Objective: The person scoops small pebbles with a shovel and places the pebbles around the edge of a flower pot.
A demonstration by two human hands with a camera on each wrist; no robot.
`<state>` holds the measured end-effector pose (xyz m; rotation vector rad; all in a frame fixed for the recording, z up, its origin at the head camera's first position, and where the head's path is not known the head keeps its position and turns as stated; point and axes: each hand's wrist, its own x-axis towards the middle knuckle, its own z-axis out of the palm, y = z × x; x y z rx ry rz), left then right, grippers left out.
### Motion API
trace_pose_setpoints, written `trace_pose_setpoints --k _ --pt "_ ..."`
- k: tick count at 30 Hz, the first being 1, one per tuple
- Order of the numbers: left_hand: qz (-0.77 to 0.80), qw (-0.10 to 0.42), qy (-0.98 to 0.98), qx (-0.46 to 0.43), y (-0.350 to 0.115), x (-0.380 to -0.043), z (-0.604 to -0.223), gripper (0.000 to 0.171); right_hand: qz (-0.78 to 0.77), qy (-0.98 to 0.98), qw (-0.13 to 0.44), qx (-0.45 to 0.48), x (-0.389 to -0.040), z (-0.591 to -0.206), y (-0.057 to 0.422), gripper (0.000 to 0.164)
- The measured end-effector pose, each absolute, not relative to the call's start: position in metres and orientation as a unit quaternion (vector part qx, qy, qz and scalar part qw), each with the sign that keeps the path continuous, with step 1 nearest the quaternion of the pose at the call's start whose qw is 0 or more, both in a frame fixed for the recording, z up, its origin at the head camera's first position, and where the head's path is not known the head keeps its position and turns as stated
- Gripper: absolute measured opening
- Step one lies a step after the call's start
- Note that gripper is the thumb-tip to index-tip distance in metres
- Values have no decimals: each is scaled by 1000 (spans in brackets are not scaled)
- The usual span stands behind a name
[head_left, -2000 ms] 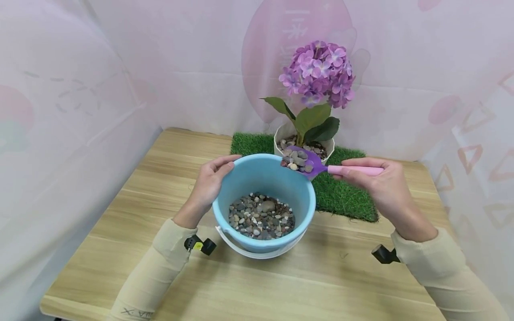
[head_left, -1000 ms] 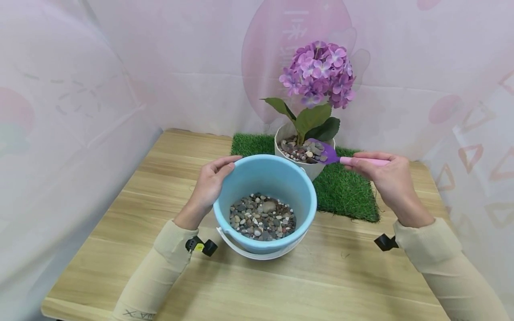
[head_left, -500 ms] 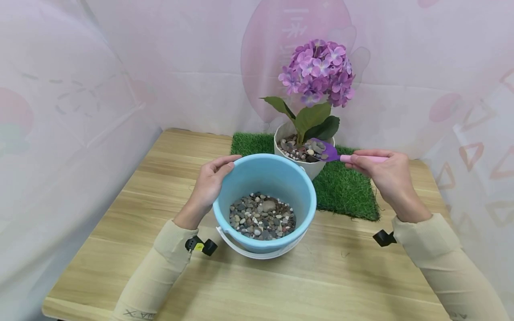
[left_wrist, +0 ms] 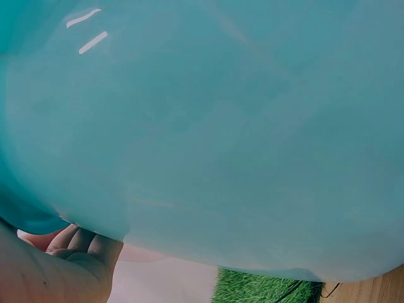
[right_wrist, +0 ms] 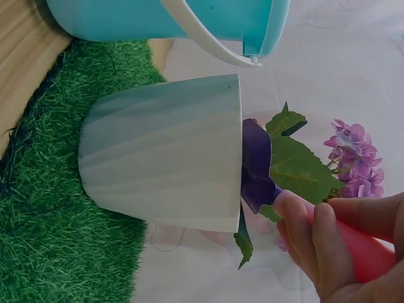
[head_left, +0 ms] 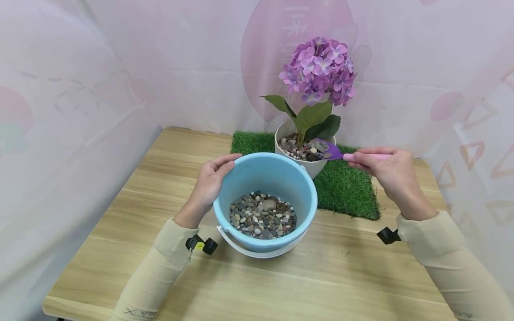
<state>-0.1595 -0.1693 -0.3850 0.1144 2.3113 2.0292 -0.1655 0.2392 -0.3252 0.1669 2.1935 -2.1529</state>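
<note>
My left hand grips the left rim of a light blue bucket, thumb at the rim. Inside it lies a bed of small pebbles. In the left wrist view the bucket wall fills most of the frame, with curled fingers at its edge. My right hand holds a trowel by its pink handle. The purple blade lies at the right inner side of a white flowerpot, low over the pebbles, with several stones at its tip. In the right wrist view the blade overlaps the pot's mouth.
A purple hydrangea with green leaves stands in the pot. Beneath the pot is a green turf mat. The bucket's white handle hangs down in front. A pale printed cloth hangs behind the wooden table.
The trowel, loaded with pebbles, has gone from over the bucket's back rim right and back into the flowerpot, then slightly further right. The left hand and bucket have stayed put.
</note>
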Motion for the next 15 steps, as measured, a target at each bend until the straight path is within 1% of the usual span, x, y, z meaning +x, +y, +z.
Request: trace_pose_setpoints --k 8,11,15 --pt "655 32 754 44 -169 -160 -384 39 -672 735 58 73 -171 -306 243 18" --pt "654 33 755 45 -169 -160 -385 40 -631 769 74 79 -178 -296 242 24" --pt "653 33 755 42 -170 -160 -386 39 -559 822 80 70 -191 -288 237 41"
